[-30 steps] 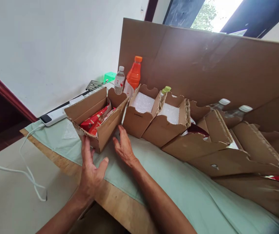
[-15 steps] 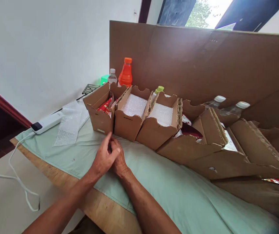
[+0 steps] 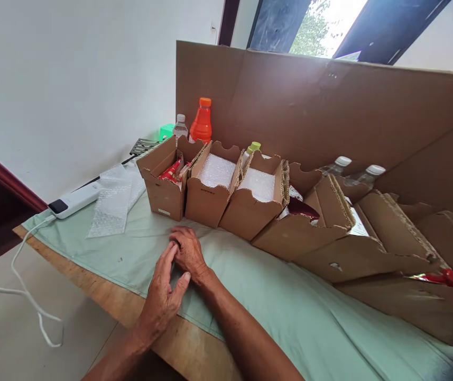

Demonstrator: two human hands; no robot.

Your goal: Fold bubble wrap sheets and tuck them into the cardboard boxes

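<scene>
Both hands are together over the pale green cloth (image 3: 234, 275), in front of the row of cardboard bins. My left hand (image 3: 165, 291) has its fingers stretched forward and its thumb apart; its fingertips touch my right hand. My right hand (image 3: 188, 251) lies back up on the cloth, its fingers loosely bent toward the left. A small dark spot shows between the hands, and I cannot tell whether it is a shadow or a thing. Nearest to them stands the leftmost cardboard bin (image 3: 165, 198), with red packets (image 3: 170, 172) in it.
Two bins hold bubble wrap (image 3: 217, 170); more bins (image 3: 325, 241) run rightward. Behind stand an orange bottle (image 3: 201, 121), clear bottles (image 3: 371, 177) and a tall cardboard panel (image 3: 289, 100). Leftward lie bubble wrap sheets (image 3: 109, 209) and a white device (image 3: 77, 200) with a cable (image 3: 20, 264).
My hands have drawn a little away from the bins. The left hand has slid back toward me and its fingers show more. The view has shifted slightly to the right.
</scene>
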